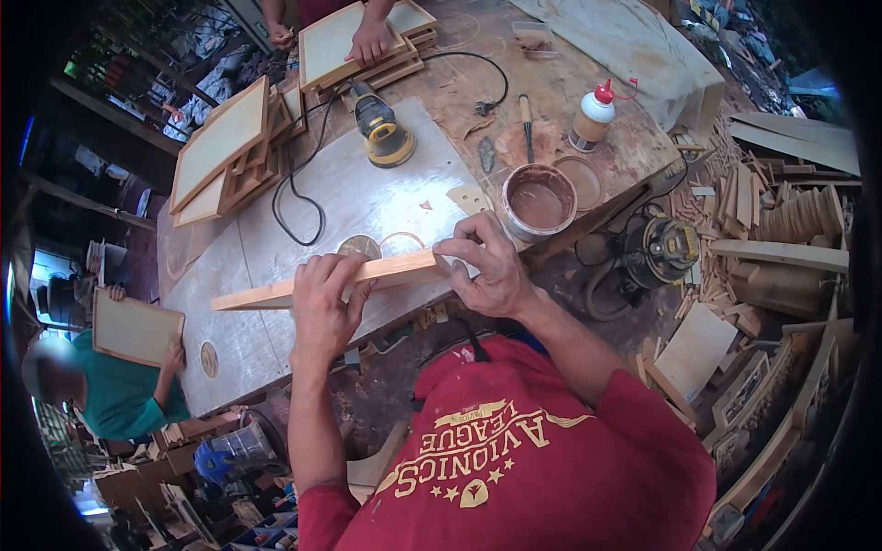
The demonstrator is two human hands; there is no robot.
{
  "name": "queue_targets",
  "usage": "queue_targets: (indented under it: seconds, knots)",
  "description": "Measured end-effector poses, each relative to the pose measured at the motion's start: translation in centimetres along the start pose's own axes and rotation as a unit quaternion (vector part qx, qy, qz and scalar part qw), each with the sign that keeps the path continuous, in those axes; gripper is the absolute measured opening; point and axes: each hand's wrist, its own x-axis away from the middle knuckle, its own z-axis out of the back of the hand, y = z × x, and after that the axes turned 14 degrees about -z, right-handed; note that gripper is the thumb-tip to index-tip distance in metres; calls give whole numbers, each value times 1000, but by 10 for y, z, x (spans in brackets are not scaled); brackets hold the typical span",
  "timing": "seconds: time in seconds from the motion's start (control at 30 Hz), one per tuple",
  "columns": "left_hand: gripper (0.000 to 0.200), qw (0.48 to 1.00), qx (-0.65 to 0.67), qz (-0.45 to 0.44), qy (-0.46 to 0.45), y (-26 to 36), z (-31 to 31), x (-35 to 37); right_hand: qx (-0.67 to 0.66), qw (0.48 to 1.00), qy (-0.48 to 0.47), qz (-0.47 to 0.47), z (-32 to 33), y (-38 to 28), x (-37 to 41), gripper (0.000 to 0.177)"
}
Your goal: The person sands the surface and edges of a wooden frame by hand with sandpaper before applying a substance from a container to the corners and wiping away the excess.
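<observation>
A shallow wooden frame (386,268) is held on edge above the worktable, its long side facing up. My left hand (326,298) grips it near the middle, thumb on one side and fingers over the top edge. At the right end, my right hand (485,266) has its fingers bent and closed about the corner. Just beyond that hand stands an open tub of brown paste (540,204), with its round lid (581,182) beside it. A yellow and black power sander (381,129) rests on the pale board (266,266) further back.
Stacked frame panels (225,151) lie at the far left, where a person's hand (370,41) touches another stack (333,46). A person in green (133,390) holds a panel (138,329). A glue bottle (593,118), a screwdriver-like tool (525,127) and a vacuum (657,248) are to the right.
</observation>
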Motion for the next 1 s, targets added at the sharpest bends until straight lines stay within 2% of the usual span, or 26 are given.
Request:
queue_targets:
  seconds: [0.23,0.33,0.43,0.63,1.0]
  knots:
    - [33,1000,4,-6,7,3,1,3,37,999,-28,9,11,-1,6,47]
    - [33,1000,9,-2,5,4,1,4,24,999,-3,24,7,3,2,50]
    - [33,1000,6,-8,7,4,1,4,58,998,-18,22,8,0,-2,44]
    - [34,1000,3,-5,4,4,1,4,118,991,-2,67,17,7,2,48]
    - [35,1000,12,-12,14,3,3,2,22,996,-81,26,19,3,-4,45]
